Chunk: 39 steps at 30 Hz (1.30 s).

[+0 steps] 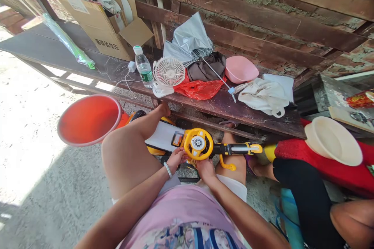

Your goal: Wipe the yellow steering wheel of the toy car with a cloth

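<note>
My left hand [177, 159], with a white bead bracelet on the wrist, grips the left side of a yellow toy steering wheel [198, 144]. My right hand [205, 169] holds the wheel's lower rim. The wheel is mounted on a yellow and black ride-on toy [163, 140] between my legs, with a white panel [160, 136] and a blurred label just behind it. A black and yellow bar [239, 148] runs right from the wheel, with a yellow loop [226, 163] beneath it.
A long dark wooden bench [222, 107] ahead holds a water bottle [144, 67], white fan [168, 72], grey umbrella [187, 41], pink bowl [241, 69] and cloth bag [263, 96]. An orange basin [89, 120] stands left. A seated person [306, 198] in black and red is right.
</note>
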{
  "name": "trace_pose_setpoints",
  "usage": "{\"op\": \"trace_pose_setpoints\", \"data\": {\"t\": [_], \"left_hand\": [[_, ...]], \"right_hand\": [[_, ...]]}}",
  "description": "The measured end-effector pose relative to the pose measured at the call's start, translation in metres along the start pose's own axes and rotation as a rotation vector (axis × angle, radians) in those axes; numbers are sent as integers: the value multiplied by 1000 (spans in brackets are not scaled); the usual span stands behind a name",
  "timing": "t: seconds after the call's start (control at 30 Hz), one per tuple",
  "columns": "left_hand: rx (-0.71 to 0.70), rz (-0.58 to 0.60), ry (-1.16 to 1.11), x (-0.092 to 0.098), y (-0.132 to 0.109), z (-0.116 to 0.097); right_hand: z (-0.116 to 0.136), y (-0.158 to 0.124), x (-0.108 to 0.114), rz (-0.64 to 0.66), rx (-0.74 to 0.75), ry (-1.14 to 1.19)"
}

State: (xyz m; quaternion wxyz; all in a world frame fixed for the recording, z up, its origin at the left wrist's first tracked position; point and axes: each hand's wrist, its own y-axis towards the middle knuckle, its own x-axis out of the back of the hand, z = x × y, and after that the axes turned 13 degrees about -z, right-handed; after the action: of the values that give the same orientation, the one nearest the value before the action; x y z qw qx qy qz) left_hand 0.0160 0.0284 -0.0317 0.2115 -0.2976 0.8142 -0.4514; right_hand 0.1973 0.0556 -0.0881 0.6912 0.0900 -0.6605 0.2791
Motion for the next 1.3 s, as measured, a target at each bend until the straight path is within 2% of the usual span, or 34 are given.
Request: {"op": "trace_pose_setpoints", "data": {"t": [0.1, 0.23, 0.43, 0.53, 0.77, 1.0, 1.07, 1.23, 1.3], "left_hand": [[-11, -5, -3, 0, 0, 1], [-20, -10, 1, 1, 2, 1], [-21, -7, 46, 1, 9, 6], [-8, 7, 60, 0, 10, 9], [-11, 28, 90, 4, 12, 8], [-16, 40, 95, 2, 7, 6], [-13, 27, 100, 3, 6, 5], [-6, 10, 107, 3, 7, 5], [2, 15, 121, 1, 7, 6]], "right_hand": [[-3, -8, 12, 40, -99, -76], [-9, -10, 30, 9, -243, -87], [-34, -16, 46, -239, -407, -95], [-40, -16, 46, -301, -430, -87], [-31, -3, 40, -134, -419, -150], [-10, -11, 32, 14, -279, -65], [-13, -15, 37, 7, -289, -40], [-32, -19, 60, -146, -429, -58], [-34, -15, 64, -146, -443, -89]]}}
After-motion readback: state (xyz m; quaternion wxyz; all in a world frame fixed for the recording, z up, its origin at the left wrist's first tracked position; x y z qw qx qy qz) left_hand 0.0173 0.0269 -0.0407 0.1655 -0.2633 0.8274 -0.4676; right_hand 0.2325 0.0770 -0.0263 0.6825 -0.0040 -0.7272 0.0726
